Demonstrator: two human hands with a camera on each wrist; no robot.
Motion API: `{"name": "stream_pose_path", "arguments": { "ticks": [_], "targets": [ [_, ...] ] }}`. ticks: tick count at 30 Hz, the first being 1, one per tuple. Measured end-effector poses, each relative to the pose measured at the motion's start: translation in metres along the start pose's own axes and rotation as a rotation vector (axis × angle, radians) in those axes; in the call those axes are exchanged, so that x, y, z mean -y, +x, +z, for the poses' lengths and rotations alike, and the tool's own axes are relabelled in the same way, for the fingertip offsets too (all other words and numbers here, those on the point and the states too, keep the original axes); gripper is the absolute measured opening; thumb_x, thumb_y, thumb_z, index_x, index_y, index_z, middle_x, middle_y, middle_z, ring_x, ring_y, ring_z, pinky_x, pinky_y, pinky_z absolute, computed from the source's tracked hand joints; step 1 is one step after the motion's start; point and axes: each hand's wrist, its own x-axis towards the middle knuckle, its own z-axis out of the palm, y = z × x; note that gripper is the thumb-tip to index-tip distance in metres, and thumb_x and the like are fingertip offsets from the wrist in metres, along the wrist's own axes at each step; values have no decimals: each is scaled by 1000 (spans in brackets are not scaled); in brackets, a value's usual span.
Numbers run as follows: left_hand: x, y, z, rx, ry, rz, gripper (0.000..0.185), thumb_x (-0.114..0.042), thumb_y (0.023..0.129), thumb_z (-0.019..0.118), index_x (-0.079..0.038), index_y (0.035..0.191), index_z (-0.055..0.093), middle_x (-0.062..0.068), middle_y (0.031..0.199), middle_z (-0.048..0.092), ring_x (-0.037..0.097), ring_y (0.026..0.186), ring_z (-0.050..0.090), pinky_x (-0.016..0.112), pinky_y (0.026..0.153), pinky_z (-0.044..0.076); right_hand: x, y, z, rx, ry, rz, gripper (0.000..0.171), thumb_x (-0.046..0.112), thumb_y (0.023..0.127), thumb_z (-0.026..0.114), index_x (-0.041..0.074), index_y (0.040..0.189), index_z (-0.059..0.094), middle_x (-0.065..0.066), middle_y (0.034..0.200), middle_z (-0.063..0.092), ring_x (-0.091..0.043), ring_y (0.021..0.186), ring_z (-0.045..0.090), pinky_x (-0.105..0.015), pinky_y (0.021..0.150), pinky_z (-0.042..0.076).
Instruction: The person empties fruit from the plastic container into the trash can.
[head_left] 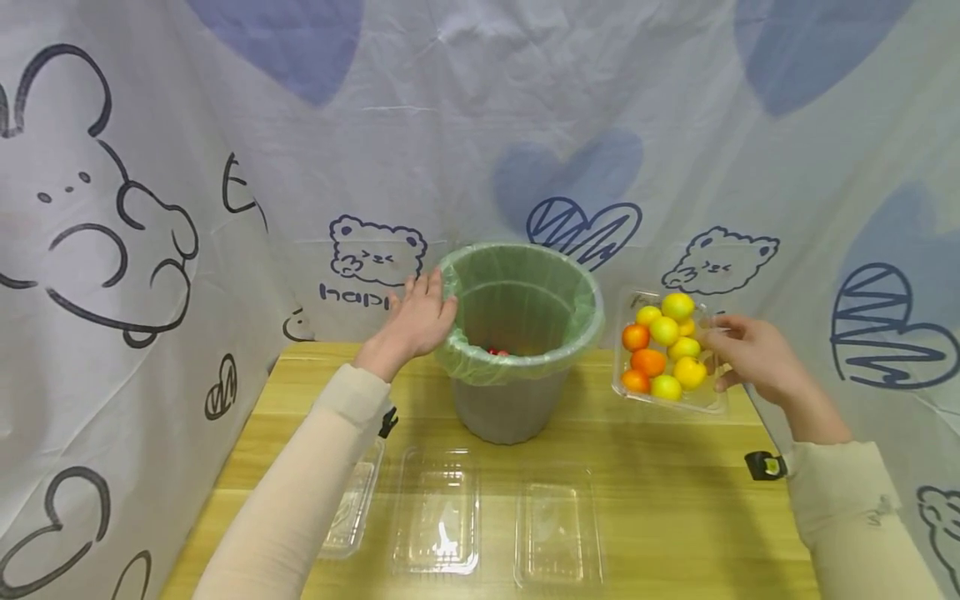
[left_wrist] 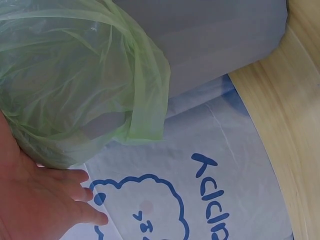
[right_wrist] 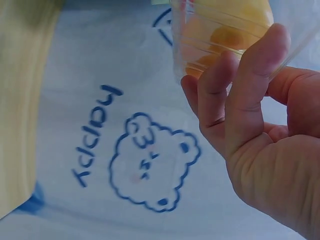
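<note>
A grey bin lined with a green plastic bag stands at the back of the table. Something red shows low inside it. My left hand rests against the bin's left rim, fingers extended over the bag; in the left wrist view the bag bulges beside the hand. On the right, my right hand grips the side of a clear plastic tray above the table. Several small yellow and orange fruits lie in it. The right wrist view shows the fingers curled at the tray's wall.
Three clear plastic trays lie along the table's front: a left one partly behind my left sleeve, a middle one and a right one. A printed white cloth hangs around the wooden table.
</note>
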Motion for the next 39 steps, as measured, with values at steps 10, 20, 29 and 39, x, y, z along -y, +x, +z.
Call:
{"name": "stream_pose_path", "arguments": {
  "ticks": [10, 20, 29, 39],
  "targets": [
    [0, -1, 0, -4, 3, -4, 73, -43, 113, 22, -1, 168, 2, 25, 176, 2, 47, 163, -4, 69, 128, -9, 46, 19, -6, 3, -36, -20, 62, 35, 111, 50, -11, 152, 40, -32, 131, 56, -15, 84, 65, -32, 63, 65],
    [-1, 1, 1, -21, 31, -11, 72, -43, 112, 21, 1, 168, 4, 26, 175, 7, 47, 163, -1, 70, 129, -5, 78, 38, -1, -13, 12, -13, 56, 28, 109, 49, -8, 152, 43, -30, 140, 52, -15, 86, 66, -30, 64, 65],
    [1, 0, 1, -20, 25, -10, 72, -42, 112, 21, 1, 167, 5, 27, 175, 7, 48, 163, -1, 71, 128, -6, 110, 60, 22, -60, 61, -47, 57, 22, 106, 50, -5, 155, 42, -29, 135, 56, -18, 77, 66, -29, 62, 65],
    [0, -2, 0, -23, 26, -3, 72, -42, 112, 23, 1, 168, 5, 27, 175, 9, 47, 163, 0, 70, 129, -5, 128, 77, 47, -183, 72, -115, 49, 17, 102, 53, -4, 146, 53, -28, 119, 60, -16, 67, 65, -31, 58, 65]
  ]
}}
